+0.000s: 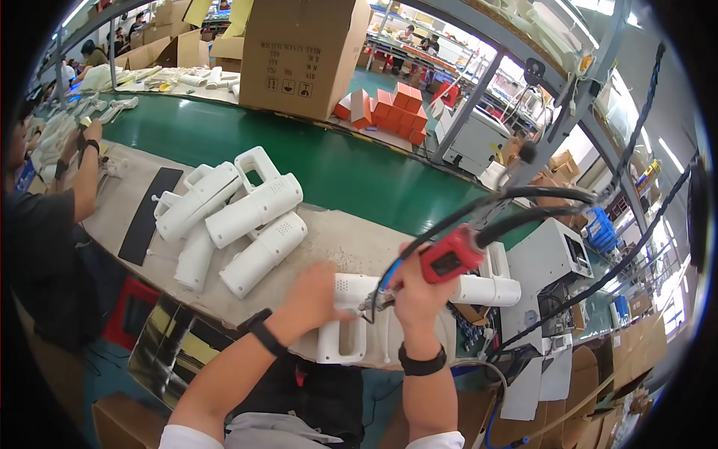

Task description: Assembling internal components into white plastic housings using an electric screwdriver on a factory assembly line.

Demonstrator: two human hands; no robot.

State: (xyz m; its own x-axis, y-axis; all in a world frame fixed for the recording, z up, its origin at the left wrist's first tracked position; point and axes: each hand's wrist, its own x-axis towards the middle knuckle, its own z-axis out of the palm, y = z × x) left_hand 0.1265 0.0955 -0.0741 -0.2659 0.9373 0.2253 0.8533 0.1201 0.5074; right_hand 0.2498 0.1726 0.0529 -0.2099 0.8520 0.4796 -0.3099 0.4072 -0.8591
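- Cardboard carton (295, 63): contents hidden.
- My right hand (419, 299), stretched forward, clasps a red power screwdriver (451, 256).
- My left hand (307, 298) is at the white handled housing (357, 287); its grip I cannot tell.

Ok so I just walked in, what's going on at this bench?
A person's right hand grips a red tool, its tip close to a white unit on the bench. The left hand, blurred, is at that unit's left end. More white units lie heaped to the left, another to the right. A co-worker is at the far left.
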